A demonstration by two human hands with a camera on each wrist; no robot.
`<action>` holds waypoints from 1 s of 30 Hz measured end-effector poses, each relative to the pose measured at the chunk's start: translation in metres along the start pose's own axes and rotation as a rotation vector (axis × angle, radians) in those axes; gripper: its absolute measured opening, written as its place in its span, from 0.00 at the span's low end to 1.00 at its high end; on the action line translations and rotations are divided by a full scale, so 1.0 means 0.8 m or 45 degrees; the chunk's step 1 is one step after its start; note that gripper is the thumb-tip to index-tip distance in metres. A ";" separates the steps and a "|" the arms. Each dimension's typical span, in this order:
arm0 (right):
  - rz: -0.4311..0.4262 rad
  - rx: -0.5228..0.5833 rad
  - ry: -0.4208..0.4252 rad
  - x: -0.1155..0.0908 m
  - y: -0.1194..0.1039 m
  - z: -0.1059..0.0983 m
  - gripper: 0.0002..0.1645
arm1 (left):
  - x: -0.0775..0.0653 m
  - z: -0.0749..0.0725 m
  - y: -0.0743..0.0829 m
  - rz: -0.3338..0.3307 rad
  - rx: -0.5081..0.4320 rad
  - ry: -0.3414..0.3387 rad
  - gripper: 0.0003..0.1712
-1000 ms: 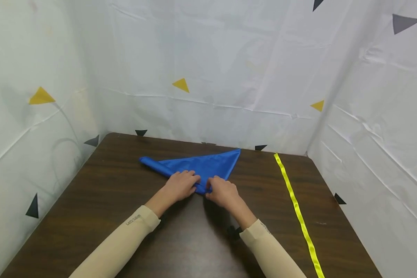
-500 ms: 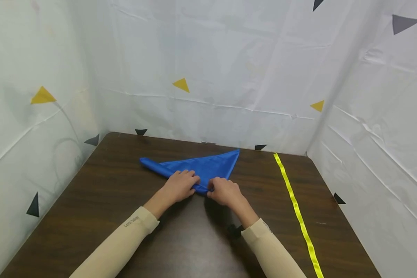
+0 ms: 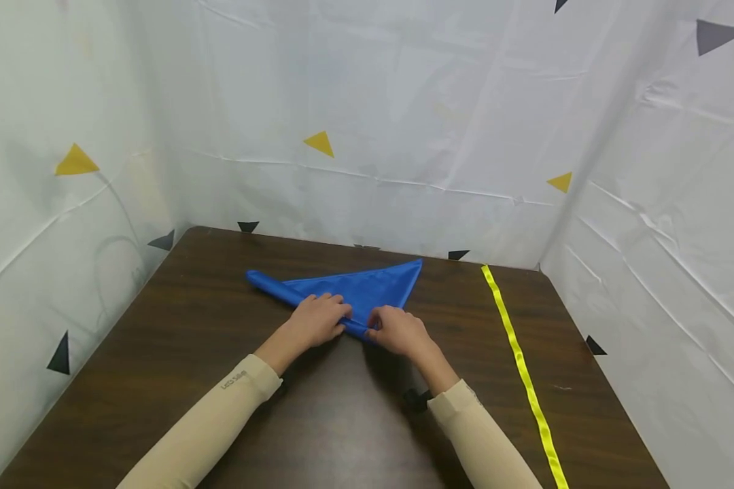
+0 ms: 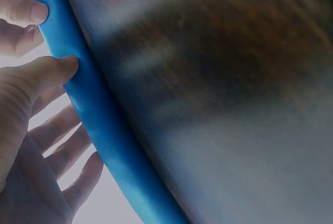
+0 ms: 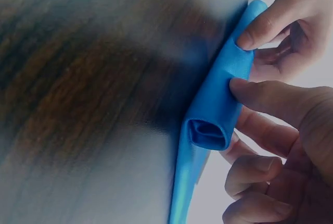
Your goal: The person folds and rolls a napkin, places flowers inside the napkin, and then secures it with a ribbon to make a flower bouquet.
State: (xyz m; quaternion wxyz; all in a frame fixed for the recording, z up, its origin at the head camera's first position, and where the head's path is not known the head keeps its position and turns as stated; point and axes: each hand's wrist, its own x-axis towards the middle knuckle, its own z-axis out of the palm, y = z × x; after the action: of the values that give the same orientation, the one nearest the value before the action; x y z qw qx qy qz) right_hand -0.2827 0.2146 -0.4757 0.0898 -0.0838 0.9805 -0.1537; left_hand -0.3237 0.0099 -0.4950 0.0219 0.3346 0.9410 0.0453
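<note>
A blue satiny cloth point(image 3: 376, 288) lies on the table, its near edge rolled into a tube and its far part flat, tapering to a point at the upper right. My left hand point(image 3: 317, 320) holds the roll near its middle, thumb on the near side. Close beside it, my right hand point(image 3: 400, 331) pinches the roll near its right end. In the left wrist view the tube point(image 4: 99, 109) runs smooth under the thumb. From the right wrist, the roll's open, layered end point(image 5: 208, 134) shows just below the right thumb, with loose cloth trailing beneath.
A long yellow ribbon point(image 3: 516, 353) stretches down the right side of the dark wooden table point(image 3: 159, 353). White sheeting point(image 3: 373, 102) with yellow and dark triangles encloses the table's back and sides.
My right hand has shifted slightly right along the cloth's near edge, and more of the roll shows between the hands. My left hand has stayed nearly in place.
</note>
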 end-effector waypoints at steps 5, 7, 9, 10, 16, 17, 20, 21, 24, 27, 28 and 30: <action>0.008 -0.012 -0.007 0.001 -0.002 -0.001 0.15 | -0.001 -0.001 0.000 0.007 -0.050 0.013 0.19; 0.020 -0.007 -0.018 0.002 -0.001 -0.001 0.15 | -0.001 0.001 0.000 0.013 -0.069 0.017 0.19; 0.030 0.003 -0.031 0.003 0.000 0.000 0.16 | -0.002 0.002 0.000 0.022 -0.068 0.034 0.17; 0.034 0.006 -0.033 0.004 0.001 0.000 0.16 | -0.003 0.002 0.000 0.026 -0.062 0.050 0.16; 0.011 0.004 0.016 0.006 0.003 0.000 0.15 | -0.004 -0.002 0.001 0.028 0.036 0.141 0.11; 0.003 -0.002 0.028 0.006 0.003 0.000 0.14 | -0.004 -0.002 0.001 0.021 0.049 0.142 0.11; -0.029 -0.035 0.052 0.005 0.001 0.001 0.14 | -0.002 -0.001 0.000 -0.005 0.072 0.121 0.12; -0.037 -0.048 0.055 0.004 0.001 0.001 0.14 | -0.001 -0.001 0.000 -0.013 0.071 0.111 0.12; -0.056 -0.093 0.056 0.004 -0.001 0.003 0.14 | 0.001 0.001 0.000 -0.031 0.070 0.087 0.13; -0.058 -0.133 0.054 0.004 -0.003 0.005 0.16 | 0.003 0.003 0.000 -0.044 0.070 0.075 0.13; -0.060 -0.149 0.055 0.004 -0.004 0.006 0.16 | 0.003 0.003 0.000 -0.048 0.068 0.074 0.13; -0.068 -0.183 0.055 0.004 -0.005 0.008 0.17 | 0.002 0.002 0.001 -0.055 0.065 0.071 0.13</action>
State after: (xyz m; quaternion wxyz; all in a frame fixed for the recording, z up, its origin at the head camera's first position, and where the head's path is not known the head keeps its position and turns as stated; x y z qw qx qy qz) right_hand -0.2844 0.2087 -0.4810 0.0582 -0.1130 0.9881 -0.0872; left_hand -0.3242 0.0117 -0.4969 -0.0118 0.3132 0.9491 0.0302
